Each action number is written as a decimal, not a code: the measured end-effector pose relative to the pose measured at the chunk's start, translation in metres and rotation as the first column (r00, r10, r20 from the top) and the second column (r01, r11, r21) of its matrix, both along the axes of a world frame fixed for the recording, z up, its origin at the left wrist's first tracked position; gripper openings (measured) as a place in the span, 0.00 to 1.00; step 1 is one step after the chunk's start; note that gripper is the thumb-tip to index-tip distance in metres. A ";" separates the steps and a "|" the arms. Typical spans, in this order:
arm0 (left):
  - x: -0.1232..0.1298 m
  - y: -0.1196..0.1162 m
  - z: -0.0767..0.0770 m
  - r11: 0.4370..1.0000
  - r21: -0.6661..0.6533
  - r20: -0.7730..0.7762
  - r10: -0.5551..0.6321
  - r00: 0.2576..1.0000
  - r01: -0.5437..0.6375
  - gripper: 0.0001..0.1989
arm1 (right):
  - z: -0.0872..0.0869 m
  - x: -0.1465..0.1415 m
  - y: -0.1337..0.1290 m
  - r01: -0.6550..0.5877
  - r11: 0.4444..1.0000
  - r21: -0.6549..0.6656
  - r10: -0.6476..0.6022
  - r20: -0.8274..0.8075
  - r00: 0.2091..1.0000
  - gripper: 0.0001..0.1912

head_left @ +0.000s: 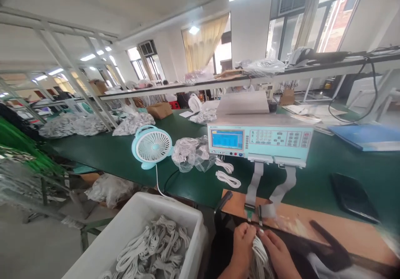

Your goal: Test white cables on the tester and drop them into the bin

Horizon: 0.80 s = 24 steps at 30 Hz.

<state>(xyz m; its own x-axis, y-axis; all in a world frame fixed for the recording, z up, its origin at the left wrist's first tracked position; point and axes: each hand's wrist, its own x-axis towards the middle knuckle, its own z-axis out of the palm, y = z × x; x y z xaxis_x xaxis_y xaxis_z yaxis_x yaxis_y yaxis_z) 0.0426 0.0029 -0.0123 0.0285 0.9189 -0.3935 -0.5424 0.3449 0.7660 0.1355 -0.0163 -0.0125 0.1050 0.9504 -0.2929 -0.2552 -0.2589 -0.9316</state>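
Cabling: A folded bundle of thin white cable (260,254) was between the two hands, with its upper end pinched and its loops hanging down toward the person.
Holding: The left hand (241,245) and the right hand (278,247) were close together, nearly meeting at the fingertips, and both were closed on this bundle. What exactly was inside the left grip I could not tell, because the fingers covered it.
Plugging: Just beyond the hands there was a small green circuit board (249,214), at the end of one flat grey ribbon cable (255,183). Beside it, a second flat grey ribbon cable (287,181) led to a dark narrow connector (260,215). In my judgement, the step in hand was joining a cable end to these parts, or freeing it from them; I could not say which.
Next move: It seemed to call for a straight, gentle push or pull, with the loops kept out of the way.
Measuring: Both ribbons came from a pale blue and white bench instrument (265,141) with a lit blue screen (227,139), which stood on the green tabletop (193,187).
Storing: On the person's left, a white plastic bin (146,208) contained many similar white bundles (162,237), apart from the hands.
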 end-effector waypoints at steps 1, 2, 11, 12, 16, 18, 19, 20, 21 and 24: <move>0.000 -0.006 0.001 1.000 0.022 -0.044 -0.022 0.999 0.023 0.24 | 0.004 0.009 -0.006 -0.028 1.000 0.005 0.027 0.047 0.999 0.22; -0.001 -0.011 0.003 0.999 0.021 -0.057 -0.046 0.997 0.047 0.24 | 0.007 0.024 -0.012 -0.067 0.998 0.008 0.065 0.117 0.991 0.21; -0.006 -0.031 -0.001 0.954 -0.256 0.268 -0.088 0.959 0.159 0.18 | 0.021 0.120 -0.067 -0.278 0.960 0.023 0.096 0.908 0.407 0.09; -0.002 -0.032 -0.001 0.954 -0.252 0.264 -0.097 0.960 0.166 0.18 | 0.024 0.105 -0.069 -0.351 0.936 0.028 0.146 0.877 0.458 0.09; 0.010 -0.034 0.010 0.969 -0.227 0.199 -0.057 0.978 0.102 0.16 | 0.023 0.042 -0.067 -0.414 0.906 0.087 0.222 0.735 0.641 0.10; 0.011 -0.036 0.020 0.986 -0.161 0.198 -0.016 0.980 0.049 0.14 | 0.018 0.030 -0.063 -0.359 0.928 0.097 0.224 0.624 0.749 0.12; 0.010 -0.038 0.025 0.992 -0.123 0.211 -0.016 0.977 0.043 0.12 | 0.015 0.029 -0.061 -0.335 0.937 0.101 0.229 0.547 0.805 0.12; 0.008 -0.040 0.029 0.995 -0.086 0.222 -0.036 0.974 0.057 0.11 | 0.013 0.031 -0.060 -0.316 0.943 0.104 0.236 0.461 0.855 0.11; 0.005 -0.042 0.032 0.995 -0.055 0.216 -0.070 0.974 0.084 0.10 | 0.011 0.034 -0.058 -0.303 0.947 0.109 0.243 0.374 0.895 0.11; -0.001 -0.050 0.030 0.992 0.004 0.033 -0.129 0.991 0.129 0.13 | 0.010 0.042 -0.057 -0.261 0.960 0.103 0.240 0.180 0.954 0.13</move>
<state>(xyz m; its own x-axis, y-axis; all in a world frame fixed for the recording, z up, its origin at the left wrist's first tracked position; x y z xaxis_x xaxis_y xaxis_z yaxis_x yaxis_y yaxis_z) 0.0414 -0.0470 0.0180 0.1600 0.9075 -0.3883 -0.5185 0.4120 0.7493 0.1772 -0.0735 -0.0030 -0.1047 0.9799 -0.1699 -0.0381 -0.1747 -0.9839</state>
